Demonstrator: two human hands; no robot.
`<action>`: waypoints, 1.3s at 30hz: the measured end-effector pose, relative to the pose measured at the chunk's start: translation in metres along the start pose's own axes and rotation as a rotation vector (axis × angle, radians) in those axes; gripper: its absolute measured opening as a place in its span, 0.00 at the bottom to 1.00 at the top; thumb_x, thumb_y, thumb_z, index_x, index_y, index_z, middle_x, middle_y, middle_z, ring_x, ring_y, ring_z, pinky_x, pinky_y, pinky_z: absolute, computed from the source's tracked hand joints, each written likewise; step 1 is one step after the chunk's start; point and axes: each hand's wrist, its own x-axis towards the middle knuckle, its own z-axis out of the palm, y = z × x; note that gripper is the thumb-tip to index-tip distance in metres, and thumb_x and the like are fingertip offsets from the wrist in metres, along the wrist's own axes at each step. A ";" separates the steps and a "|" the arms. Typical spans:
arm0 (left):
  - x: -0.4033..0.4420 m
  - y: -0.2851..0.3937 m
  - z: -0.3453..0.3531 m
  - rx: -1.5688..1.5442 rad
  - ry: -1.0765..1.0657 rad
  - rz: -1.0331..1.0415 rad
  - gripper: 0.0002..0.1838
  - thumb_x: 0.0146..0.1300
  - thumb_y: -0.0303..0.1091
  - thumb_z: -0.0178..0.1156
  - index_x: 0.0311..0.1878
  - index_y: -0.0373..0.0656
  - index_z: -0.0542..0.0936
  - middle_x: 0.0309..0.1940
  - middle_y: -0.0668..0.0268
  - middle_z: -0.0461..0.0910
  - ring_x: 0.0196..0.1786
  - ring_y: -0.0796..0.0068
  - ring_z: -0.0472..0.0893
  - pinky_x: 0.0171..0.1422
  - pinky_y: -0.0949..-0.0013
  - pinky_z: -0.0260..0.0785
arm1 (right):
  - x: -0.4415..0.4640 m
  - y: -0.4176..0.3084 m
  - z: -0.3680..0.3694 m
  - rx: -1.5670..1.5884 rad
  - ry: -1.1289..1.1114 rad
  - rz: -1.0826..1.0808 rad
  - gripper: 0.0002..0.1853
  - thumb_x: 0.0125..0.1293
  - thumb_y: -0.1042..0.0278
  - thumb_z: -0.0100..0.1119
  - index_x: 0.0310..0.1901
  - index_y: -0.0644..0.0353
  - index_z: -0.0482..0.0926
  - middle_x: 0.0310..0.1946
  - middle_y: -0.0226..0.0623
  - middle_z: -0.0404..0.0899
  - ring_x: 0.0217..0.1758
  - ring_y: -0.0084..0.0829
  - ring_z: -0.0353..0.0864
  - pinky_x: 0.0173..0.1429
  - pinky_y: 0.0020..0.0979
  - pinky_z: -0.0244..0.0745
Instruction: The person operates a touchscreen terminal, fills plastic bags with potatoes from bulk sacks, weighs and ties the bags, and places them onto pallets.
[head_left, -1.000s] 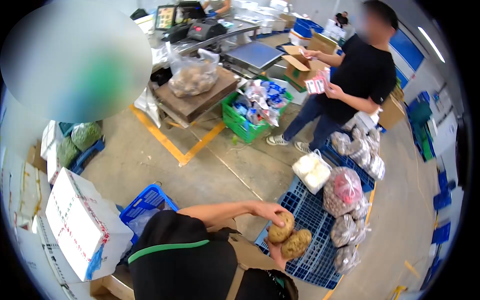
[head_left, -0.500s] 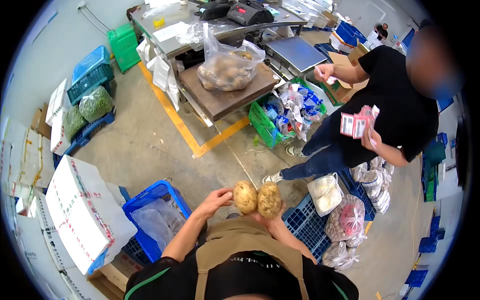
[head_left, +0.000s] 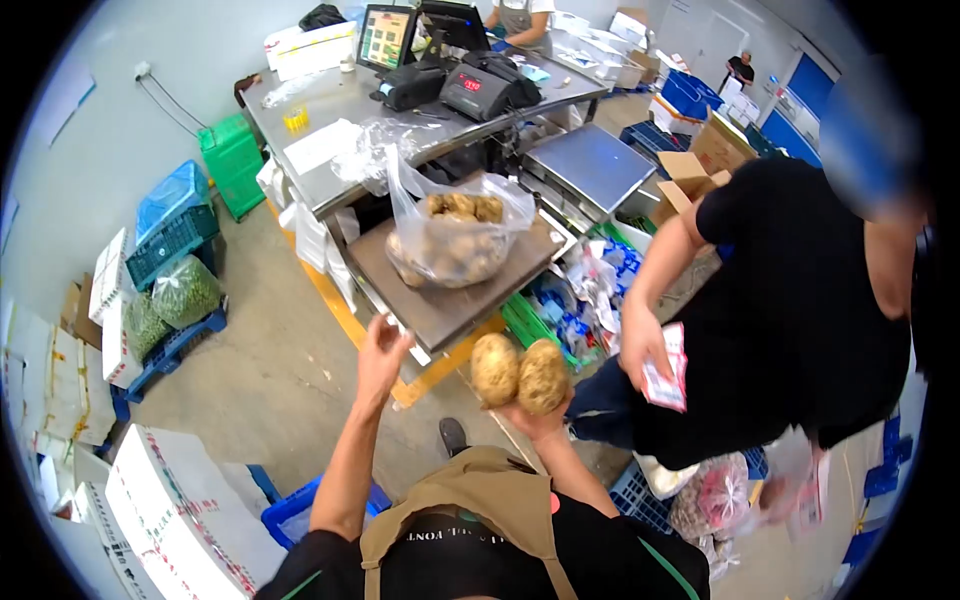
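Note:
Two large potatoes [head_left: 518, 374] rest side by side on my right hand [head_left: 538, 422], whose palm supports them from below. My left hand [head_left: 384, 352] is raised to their left, empty, its fingers apart and close to the near edge of a brown platform scale [head_left: 400, 300]. On that platform stands an open clear plastic bag [head_left: 455, 245] filled with potatoes, its mouth upright and loose.
A steel table [head_left: 330, 180] beyond holds a screen and a weighing terminal [head_left: 478, 92]. At right stands a person in black [head_left: 770, 310] holding labels [head_left: 666, 375]. A green crate [head_left: 535, 325] of plastic bags, foam boxes [head_left: 180, 510] and a blue crate [head_left: 310, 505] surround me.
I have moved forward toward the platform scale. My left hand has left the potatoes and reached forward and left. The person in black has come closer, with the label hand lowered.

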 end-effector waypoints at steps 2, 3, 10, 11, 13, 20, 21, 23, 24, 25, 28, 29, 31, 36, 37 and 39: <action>0.073 0.050 0.007 0.228 0.124 0.126 0.35 0.52 0.45 0.67 0.58 0.32 0.68 0.44 0.58 0.76 0.48 0.68 0.75 0.53 0.67 0.67 | 0.054 -0.022 0.009 -1.348 -0.112 -0.141 0.47 0.46 0.23 0.51 0.67 0.36 0.58 0.70 0.31 0.51 0.73 0.47 0.46 0.66 0.69 0.45; 0.108 0.065 0.013 0.293 0.175 0.167 0.38 0.51 0.49 0.68 0.58 0.32 0.68 0.47 0.54 0.76 0.51 0.63 0.75 0.55 0.64 0.67 | 0.079 -0.020 0.021 -1.300 -0.174 -0.137 0.45 0.47 0.25 0.52 0.66 0.37 0.60 0.70 0.33 0.52 0.73 0.49 0.46 0.65 0.69 0.47; 0.305 0.049 0.029 -0.060 -0.096 -0.068 0.28 0.57 0.41 0.62 0.53 0.28 0.71 0.33 0.58 0.78 0.37 0.67 0.78 0.47 0.64 0.70 | 0.247 -0.002 0.079 -1.337 -0.255 -0.289 0.42 0.49 0.32 0.53 0.66 0.42 0.61 0.69 0.39 0.53 0.71 0.52 0.50 0.64 0.70 0.49; 0.329 0.037 0.025 -0.274 -0.257 -0.174 0.24 0.60 0.38 0.60 0.53 0.28 0.71 0.28 0.60 0.78 0.34 0.69 0.79 0.44 0.64 0.71 | 0.269 -0.002 0.081 -1.380 -0.257 -0.336 0.42 0.50 0.34 0.53 0.66 0.43 0.60 0.69 0.40 0.54 0.71 0.53 0.51 0.64 0.70 0.49; 0.325 0.082 0.015 -0.638 -0.359 -0.378 0.21 0.65 0.33 0.53 0.56 0.29 0.68 0.17 0.73 0.64 0.23 0.78 0.70 0.36 0.66 0.70 | 0.308 -0.016 0.078 -1.446 -0.212 -0.364 0.44 0.49 0.37 0.57 0.67 0.47 0.59 0.67 0.41 0.57 0.69 0.51 0.56 0.63 0.68 0.53; 0.369 0.096 -0.027 -0.629 -0.880 -0.396 0.31 0.63 0.35 0.56 0.65 0.32 0.57 0.18 0.74 0.59 0.21 0.78 0.64 0.36 0.67 0.67 | 0.422 -0.065 0.056 -2.557 0.438 -0.228 0.39 0.41 0.52 0.70 0.59 0.52 0.71 0.63 0.49 0.62 0.64 0.46 0.66 0.65 0.35 0.64; 0.377 0.095 -0.030 -0.615 -0.969 -0.426 0.32 0.63 0.35 0.56 0.66 0.33 0.56 0.18 0.73 0.60 0.21 0.78 0.64 0.36 0.67 0.67 | 0.443 -0.076 0.039 -2.955 0.552 -0.186 0.39 0.41 0.51 0.70 0.60 0.50 0.71 0.64 0.50 0.60 0.66 0.47 0.63 0.66 0.39 0.62; 0.390 0.082 -0.038 -0.665 -1.177 -0.522 0.34 0.64 0.34 0.55 0.69 0.35 0.52 0.22 0.71 0.67 0.25 0.79 0.69 0.32 0.74 0.65 | 0.476 -0.097 -0.010 -3.444 0.726 -0.024 0.37 0.43 0.49 0.69 0.58 0.47 0.73 0.67 0.52 0.54 0.70 0.49 0.55 0.68 0.50 0.55; 0.394 0.087 -0.044 -0.611 -1.231 -0.565 0.33 0.65 0.33 0.54 0.69 0.36 0.52 0.22 0.70 0.67 0.26 0.78 0.70 0.35 0.73 0.66 | 0.483 -0.106 -0.036 -3.546 0.753 0.065 0.34 0.44 0.47 0.68 0.57 0.45 0.75 0.69 0.52 0.51 0.71 0.51 0.51 0.69 0.56 0.50; 0.402 0.081 -0.047 -0.662 -1.270 -0.562 0.33 0.65 0.32 0.53 0.69 0.36 0.51 0.23 0.70 0.67 0.27 0.78 0.71 0.37 0.73 0.66 | 0.487 -0.113 -0.048 -3.541 0.739 0.014 0.33 0.44 0.48 0.69 0.56 0.45 0.76 0.69 0.50 0.50 0.72 0.51 0.50 0.68 0.59 0.47; 0.430 0.076 -0.051 -0.717 -1.324 -0.577 0.32 0.66 0.31 0.53 0.69 0.37 0.51 0.26 0.69 0.71 0.32 0.77 0.73 0.43 0.72 0.66 | 0.494 -0.115 -0.062 -3.542 0.682 -0.091 0.30 0.44 0.51 0.69 0.53 0.46 0.78 0.69 0.46 0.52 0.71 0.53 0.50 0.67 0.62 0.46; 0.439 0.074 -0.054 -0.716 -1.329 -0.584 0.32 0.65 0.32 0.53 0.69 0.37 0.51 0.28 0.68 0.72 0.34 0.78 0.74 0.45 0.73 0.65 | 0.491 -0.100 -0.051 -3.547 0.671 -0.107 0.29 0.45 0.53 0.68 0.52 0.46 0.78 0.68 0.46 0.55 0.69 0.53 0.54 0.67 0.59 0.49; 0.447 0.060 -0.048 -0.682 -1.398 -0.553 0.33 0.65 0.32 0.54 0.69 0.37 0.52 0.33 0.67 0.75 0.38 0.78 0.74 0.47 0.73 0.65 | 0.487 -0.076 -0.029 -3.444 0.633 -0.165 0.25 0.47 0.59 0.67 0.50 0.50 0.79 0.64 0.47 0.62 0.65 0.51 0.62 0.64 0.52 0.57; 0.457 0.058 -0.037 -0.547 -1.613 -0.492 0.34 0.64 0.41 0.56 0.69 0.41 0.55 0.50 0.64 0.75 0.55 0.77 0.70 0.61 0.71 0.59 | 0.489 0.014 0.021 -3.226 0.693 -0.823 0.09 0.53 0.71 0.62 0.36 0.63 0.80 0.38 0.49 0.79 0.43 0.44 0.79 0.46 0.35 0.72; 0.458 0.056 -0.036 -0.514 -1.639 -0.454 0.34 0.64 0.42 0.57 0.69 0.41 0.58 0.53 0.64 0.74 0.58 0.77 0.68 0.62 0.69 0.59 | 0.488 0.022 0.025 -3.219 0.768 -0.876 0.07 0.54 0.71 0.61 0.33 0.64 0.79 0.35 0.48 0.79 0.39 0.43 0.79 0.43 0.35 0.72; 0.460 0.048 -0.039 -0.314 -1.631 -0.264 0.33 0.64 0.43 0.57 0.68 0.40 0.59 0.55 0.62 0.74 0.59 0.74 0.69 0.63 0.68 0.60 | 0.482 0.030 0.035 -3.198 0.910 -0.978 0.06 0.55 0.72 0.60 0.28 0.67 0.78 0.28 0.46 0.78 0.33 0.42 0.79 0.39 0.37 0.71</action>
